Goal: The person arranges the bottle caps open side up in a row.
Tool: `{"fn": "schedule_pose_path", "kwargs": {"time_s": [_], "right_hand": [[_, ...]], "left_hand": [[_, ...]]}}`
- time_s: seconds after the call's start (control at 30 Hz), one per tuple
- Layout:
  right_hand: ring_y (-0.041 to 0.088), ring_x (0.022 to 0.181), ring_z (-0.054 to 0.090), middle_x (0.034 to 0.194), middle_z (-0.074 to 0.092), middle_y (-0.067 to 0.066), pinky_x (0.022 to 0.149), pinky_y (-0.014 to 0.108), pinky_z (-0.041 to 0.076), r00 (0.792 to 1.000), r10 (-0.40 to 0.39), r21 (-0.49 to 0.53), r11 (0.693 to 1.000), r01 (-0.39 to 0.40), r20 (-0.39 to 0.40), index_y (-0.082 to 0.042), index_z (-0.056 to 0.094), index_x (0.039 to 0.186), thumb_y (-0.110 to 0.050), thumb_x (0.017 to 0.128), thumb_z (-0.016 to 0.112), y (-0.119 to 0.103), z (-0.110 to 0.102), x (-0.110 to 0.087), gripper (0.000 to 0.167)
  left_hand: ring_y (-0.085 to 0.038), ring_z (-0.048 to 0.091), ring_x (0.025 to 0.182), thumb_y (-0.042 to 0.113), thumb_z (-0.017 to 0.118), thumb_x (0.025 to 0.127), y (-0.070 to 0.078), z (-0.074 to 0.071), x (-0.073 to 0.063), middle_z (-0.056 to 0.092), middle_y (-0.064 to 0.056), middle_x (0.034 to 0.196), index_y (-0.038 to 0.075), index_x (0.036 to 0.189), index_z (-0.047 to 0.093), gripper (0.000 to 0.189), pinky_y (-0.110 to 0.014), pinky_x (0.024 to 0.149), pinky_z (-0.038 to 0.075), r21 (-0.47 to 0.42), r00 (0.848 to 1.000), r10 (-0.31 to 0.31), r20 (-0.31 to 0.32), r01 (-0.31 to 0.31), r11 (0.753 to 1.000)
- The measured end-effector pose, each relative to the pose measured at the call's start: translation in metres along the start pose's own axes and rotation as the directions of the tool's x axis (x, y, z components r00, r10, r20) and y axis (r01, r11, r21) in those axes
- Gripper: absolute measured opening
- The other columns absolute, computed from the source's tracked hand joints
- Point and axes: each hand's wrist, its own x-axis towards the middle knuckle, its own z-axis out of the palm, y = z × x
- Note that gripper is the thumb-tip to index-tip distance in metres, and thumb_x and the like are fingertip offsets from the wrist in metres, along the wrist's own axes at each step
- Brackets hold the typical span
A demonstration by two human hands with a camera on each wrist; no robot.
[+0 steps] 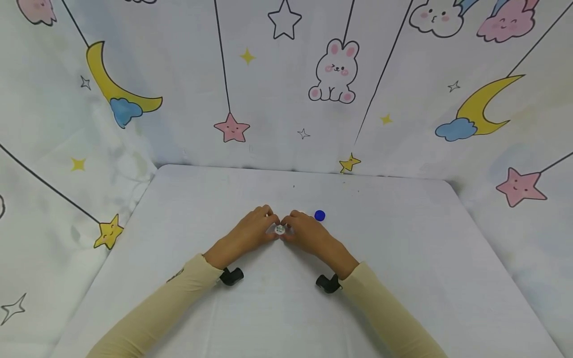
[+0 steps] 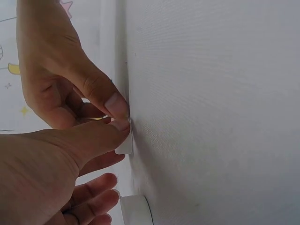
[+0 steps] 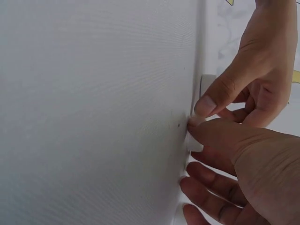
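Note:
Between the fingertips of both hands, low over the table, is a small white round piece with dark marks on its top. Something clear and film-like spreads at its two sides. My left hand pinches it from the left, and my right hand from the right. From the left wrist, the piece's white side shows under the two thumbs, which nearly meet. Its exact kind cannot be told. Just behind the right hand lies a blue disc.
A white, short cylinder stands close to my left hand's lower fingers, hidden in the head view. Another pale object is partly visible beside the right fingers. The white table reaches back to a cartoon-printed cloth.

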Motion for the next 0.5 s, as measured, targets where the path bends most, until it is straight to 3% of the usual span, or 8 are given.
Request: {"fn": "schedule_pose_path", "kwargs": {"time_s": [0.5], "right_hand": [[0.02,0.096,0.067,0.109,0.07,0.006,0.089,0.036,0.058,0.999,-0.035,0.001,0.999,0.035,-0.039,-0.008,0.076,0.12,-0.025,0.094,0.083,0.0003,0.0008,-0.001,0.032]], "left_hand": [[-0.026,0.059,0.097,0.025,0.083,0.094,0.0002,0.0011,0.0012,0.062,-0.01,0.113,0.008,0.113,0.074,0.026,-0.039,0.081,0.053,0.044,1.0,0.014,0.016,-0.015,0.999]]}}
